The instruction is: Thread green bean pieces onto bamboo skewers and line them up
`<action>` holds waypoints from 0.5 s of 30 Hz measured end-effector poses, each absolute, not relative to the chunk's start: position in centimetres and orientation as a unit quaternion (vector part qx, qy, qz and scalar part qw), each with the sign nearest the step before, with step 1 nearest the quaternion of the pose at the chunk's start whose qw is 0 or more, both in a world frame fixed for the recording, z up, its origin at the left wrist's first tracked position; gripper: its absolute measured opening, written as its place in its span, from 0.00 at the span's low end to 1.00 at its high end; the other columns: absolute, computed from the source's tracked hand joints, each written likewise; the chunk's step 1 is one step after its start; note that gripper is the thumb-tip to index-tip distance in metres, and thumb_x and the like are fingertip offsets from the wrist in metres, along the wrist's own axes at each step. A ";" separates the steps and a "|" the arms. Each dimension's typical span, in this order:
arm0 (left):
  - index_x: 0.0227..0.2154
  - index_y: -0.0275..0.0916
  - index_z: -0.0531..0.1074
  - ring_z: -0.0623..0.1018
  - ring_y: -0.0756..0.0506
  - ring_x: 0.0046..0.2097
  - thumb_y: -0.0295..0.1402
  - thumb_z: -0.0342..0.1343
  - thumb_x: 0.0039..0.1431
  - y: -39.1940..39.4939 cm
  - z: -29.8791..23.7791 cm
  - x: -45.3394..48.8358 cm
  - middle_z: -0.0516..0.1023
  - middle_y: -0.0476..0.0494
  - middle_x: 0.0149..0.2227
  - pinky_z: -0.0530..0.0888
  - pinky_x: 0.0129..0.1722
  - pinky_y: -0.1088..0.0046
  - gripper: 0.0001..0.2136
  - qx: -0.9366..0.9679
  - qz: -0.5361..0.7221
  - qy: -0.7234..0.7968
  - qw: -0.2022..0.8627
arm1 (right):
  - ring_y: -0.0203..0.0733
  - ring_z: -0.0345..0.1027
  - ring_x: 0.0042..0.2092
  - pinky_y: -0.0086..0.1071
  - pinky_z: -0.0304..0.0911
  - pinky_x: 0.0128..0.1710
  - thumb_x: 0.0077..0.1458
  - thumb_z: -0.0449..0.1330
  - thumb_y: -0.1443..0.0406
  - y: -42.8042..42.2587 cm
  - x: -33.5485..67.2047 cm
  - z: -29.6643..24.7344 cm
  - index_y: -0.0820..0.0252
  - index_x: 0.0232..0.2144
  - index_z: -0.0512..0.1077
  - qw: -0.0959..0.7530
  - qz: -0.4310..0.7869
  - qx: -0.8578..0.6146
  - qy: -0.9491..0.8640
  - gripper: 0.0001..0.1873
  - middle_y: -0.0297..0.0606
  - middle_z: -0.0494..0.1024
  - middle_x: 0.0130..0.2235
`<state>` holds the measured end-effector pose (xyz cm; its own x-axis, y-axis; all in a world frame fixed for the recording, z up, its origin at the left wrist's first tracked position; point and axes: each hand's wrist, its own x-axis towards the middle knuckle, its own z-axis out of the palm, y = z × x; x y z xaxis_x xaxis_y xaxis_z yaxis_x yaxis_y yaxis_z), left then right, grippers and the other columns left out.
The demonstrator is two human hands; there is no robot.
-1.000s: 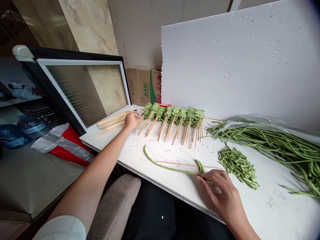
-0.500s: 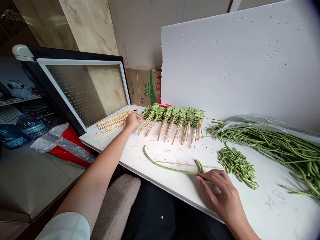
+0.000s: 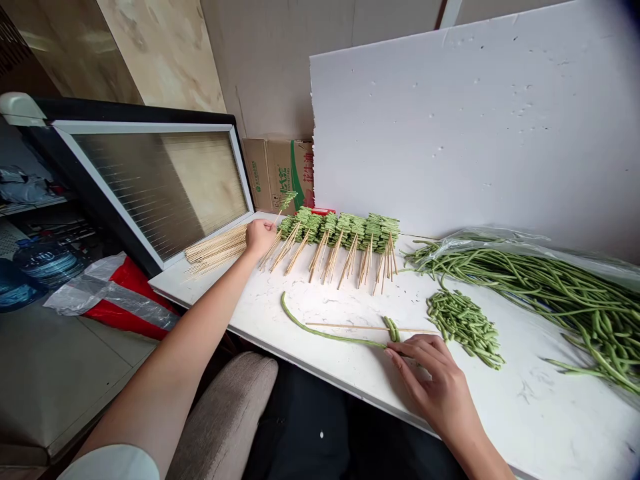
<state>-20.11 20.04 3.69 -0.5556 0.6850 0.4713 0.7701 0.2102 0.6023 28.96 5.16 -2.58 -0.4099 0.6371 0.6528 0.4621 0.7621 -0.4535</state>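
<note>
My left hand [image 3: 261,236] is closed on the stick of a bean skewer [image 3: 287,200], its green pieces raised above the left end of the row. Rows of finished-looking bean skewers [image 3: 357,230] lie stacked beside it, sticks pointing toward me. Near the front edge, my right hand [image 3: 433,373] pinches one end of a long green bean [image 3: 320,333], which curves away to the left. Just behind that bean lies a bamboo skewer [image 3: 345,326] with a few short bean pieces [image 3: 391,328] at its right part. My fingertips partly hide the bean's end.
Cut bean pieces [image 3: 465,327] are heaped right of my right hand. Whole long beans [image 3: 545,287] spread from a clear plastic bag at the right. Bare bamboo skewers [image 3: 215,250] lie at the left, by a framed glass panel [image 3: 165,187]. A white board [image 3: 450,133] stands behind.
My left hand has lifted a bean skewer up from the left end of the row. My right hand keeps its pinch on the long bean. The view has shifted slightly.
</note>
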 end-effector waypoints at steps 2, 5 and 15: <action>0.35 0.36 0.85 0.82 0.39 0.40 0.35 0.59 0.62 20.2 4.1 -19.0 0.86 0.37 0.38 0.75 0.44 0.65 0.11 -0.479 -0.441 -0.757 0.058 | 0.52 0.73 0.43 0.44 0.74 0.41 0.67 0.65 0.61 5.1 29.0 -2.6 0.52 0.44 0.82 0.430 0.102 -0.331 -0.834 0.07 0.41 0.82 0.37; 0.35 0.35 0.85 0.82 0.39 0.41 0.35 0.59 0.63 20.2 4.5 -17.1 0.87 0.36 0.39 0.75 0.45 0.65 0.11 -0.504 -0.452 -0.734 0.046 | 0.52 0.72 0.43 0.45 0.74 0.42 0.67 0.65 0.62 5.1 29.0 -2.6 0.52 0.44 0.82 0.431 0.101 -0.329 -0.834 0.06 0.42 0.82 0.37; 0.30 0.37 0.83 0.81 0.36 0.41 0.34 0.61 0.61 20.3 4.3 -11.4 0.85 0.36 0.34 0.74 0.45 0.62 0.09 -0.559 -0.410 -0.721 -0.007 | 0.52 0.72 0.43 0.45 0.73 0.41 0.67 0.64 0.64 5.1 29.0 -2.6 0.54 0.45 0.82 0.433 0.098 -0.318 -0.838 0.07 0.42 0.82 0.37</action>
